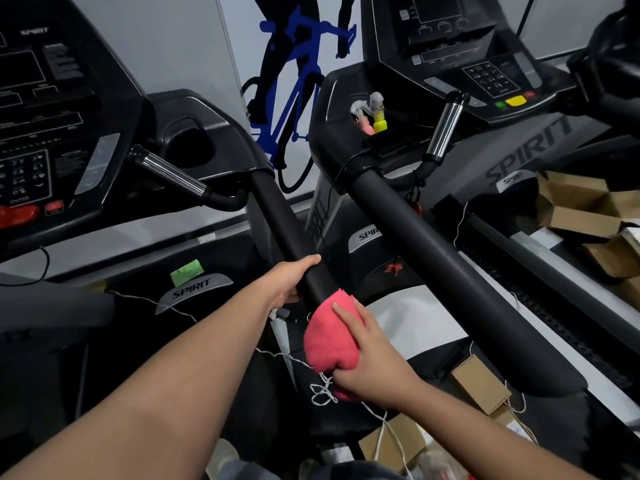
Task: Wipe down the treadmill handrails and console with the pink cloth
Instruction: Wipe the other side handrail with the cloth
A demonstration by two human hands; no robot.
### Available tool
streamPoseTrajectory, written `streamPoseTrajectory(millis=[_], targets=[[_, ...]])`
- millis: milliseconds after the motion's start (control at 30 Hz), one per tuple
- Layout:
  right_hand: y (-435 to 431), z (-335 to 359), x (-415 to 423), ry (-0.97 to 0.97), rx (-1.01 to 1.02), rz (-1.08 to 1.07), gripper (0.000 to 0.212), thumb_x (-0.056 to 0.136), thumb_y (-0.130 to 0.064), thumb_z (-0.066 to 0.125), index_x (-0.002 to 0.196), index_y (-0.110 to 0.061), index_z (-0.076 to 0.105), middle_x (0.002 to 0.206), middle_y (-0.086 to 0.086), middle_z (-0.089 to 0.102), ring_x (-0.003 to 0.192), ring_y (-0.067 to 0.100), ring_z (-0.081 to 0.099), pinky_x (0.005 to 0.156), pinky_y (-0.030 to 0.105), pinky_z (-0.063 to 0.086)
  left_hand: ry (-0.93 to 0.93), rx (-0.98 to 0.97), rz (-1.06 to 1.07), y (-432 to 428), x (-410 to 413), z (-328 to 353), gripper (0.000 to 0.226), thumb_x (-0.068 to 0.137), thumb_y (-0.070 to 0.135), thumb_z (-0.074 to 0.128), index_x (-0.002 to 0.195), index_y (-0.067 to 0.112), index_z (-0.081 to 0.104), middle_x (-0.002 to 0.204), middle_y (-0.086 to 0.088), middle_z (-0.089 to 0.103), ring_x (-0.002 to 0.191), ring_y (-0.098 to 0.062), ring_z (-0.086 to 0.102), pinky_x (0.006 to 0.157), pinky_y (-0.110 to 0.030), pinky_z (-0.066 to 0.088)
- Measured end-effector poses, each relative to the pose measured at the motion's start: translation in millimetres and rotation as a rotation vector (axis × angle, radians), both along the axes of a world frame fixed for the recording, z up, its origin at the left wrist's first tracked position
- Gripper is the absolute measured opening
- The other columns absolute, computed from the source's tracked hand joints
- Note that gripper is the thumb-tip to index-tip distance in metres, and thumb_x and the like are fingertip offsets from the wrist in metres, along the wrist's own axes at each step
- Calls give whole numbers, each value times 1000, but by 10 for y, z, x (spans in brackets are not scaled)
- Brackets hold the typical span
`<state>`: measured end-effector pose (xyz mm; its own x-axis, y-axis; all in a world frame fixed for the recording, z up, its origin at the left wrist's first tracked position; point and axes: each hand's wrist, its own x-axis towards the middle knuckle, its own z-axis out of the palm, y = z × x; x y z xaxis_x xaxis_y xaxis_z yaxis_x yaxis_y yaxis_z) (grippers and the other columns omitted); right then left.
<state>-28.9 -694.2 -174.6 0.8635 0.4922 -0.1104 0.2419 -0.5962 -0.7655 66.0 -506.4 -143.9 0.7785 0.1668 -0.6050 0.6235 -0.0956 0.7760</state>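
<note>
Treadmill console (45,133) of black plastic fills the left edge, with a keypad and a red button low on its face. Just right of it a short chrome grip bar (166,172) juts out. Past that, this machine's long black padded handrail (277,216) runs down toward the camera. The left hand (290,284) grips this handrail from its left side, thumb lying over the top and fingers curled underneath. Just below, the bunched pink cloth (329,337) is wrapped over the near end of the same rail. The right hand (372,362) clasps the cloth there, fingers laid over its right side and thumb tucked beneath. Thin white string (322,393) dangles under the cloth. Farther right, a second thick black handrail (443,258) belongs to the neighbouring treadmill, whose cup holder carries a yellow spray bottle (379,116). Brown cardboard boxes (581,209) lie at the far right.
</note>
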Motion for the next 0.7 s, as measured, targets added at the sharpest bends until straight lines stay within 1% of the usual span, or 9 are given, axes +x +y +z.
streamPoseTrajectory(millis=[100, 200, 267, 367, 400, 467, 533, 600, 700], targets=[[1, -44, 88, 121, 181, -85, 96, 59, -39, 67, 141, -50, 18, 145, -15, 22, 128, 5, 37, 98, 16, 34, 10, 6, -4, 4, 3, 6, 48, 84, 47, 64, 117, 14, 59, 111, -6, 67, 103, -22, 62, 92, -33, 45], [71, -72, 275, 317, 270, -127, 102, 53, -43, 76, 141, -46, 24, 131, -8, 45, 114, 8, 52, 98, 26, 43, 15, 29, -3, 5, 2, -10, 51, 81, 50, 66, 117, 14, 59, 111, -6, 68, 105, -23, 62, 101, -38, 44], [112, -64, 416, 436, 340, -127, 102, 51, -48, 79, 140, -40, 29, 124, -6, 54, 108, 7, 57, 97, 29, 46, 13, 45, -2, -3, 7, -22, 50, 81, 51, 65, 115, 14, 61, 107, -5, 69, 103, -23, 63, 100, -38, 45], [137, -41, 569, 689, 459, -103, 82, 67, -42, 77, 137, -21, 40, 106, 0, 65, 86, 7, 66, 81, 25, 53, 20, 55, 1, -10, 15, -36, 48, 83, 51, 63, 112, 14, 63, 103, -5, 70, 100, -21, 64, 95, -34, 46], [144, -52, 591, 810, 515, -105, 76, 71, -42, 76, 134, -15, 44, 104, 7, 66, 85, 14, 67, 84, 30, 54, 21, 62, 0, -10, 16, -45, 48, 83, 52, 62, 112, 14, 64, 102, -4, 70, 99, -20, 64, 95, -34, 46], [137, -153, 617, 1001, 585, -111, 80, 68, -52, 77, 130, -9, 50, 115, 18, 64, 104, 33, 62, 103, 45, 43, 24, 87, -3, -12, 14, -65, 48, 83, 55, 61, 109, 15, 63, 102, -4, 69, 99, -20, 62, 100, -38, 44], [129, -233, 624, 1039, 652, -145, 72, 71, -56, 74, 126, -13, 53, 127, 22, 57, 121, 42, 50, 109, 53, 33, 22, 125, -5, -14, 13, -60, 52, 82, 59, 59, 111, 15, 62, 106, -4, 67, 102, -22, 60, 101, -41, 43], [130, -284, 607, 1042, 726, -184, 57, 79, -54, 67, 122, -19, 54, 127, 22, 57, 122, 42, 49, 108, 56, 32, 44, 176, -21, -7, 20, -53, 60, 81, 64, 57, 116, 15, 59, 112, -4, 64, 106, -23, 57, 97, -40, 43], [127, -294, 544, 952, 747, -201, 57, 83, -57, 60, 129, -27, 47, 131, 11, 57, 121, 30, 54, 106, 52, 37, 44, 197, -48, -21, 18, -40, 57, 86, 61, 52, 119, 15, 57, 109, -3, 59, 102, -21, 53, 87, -34, 37]])
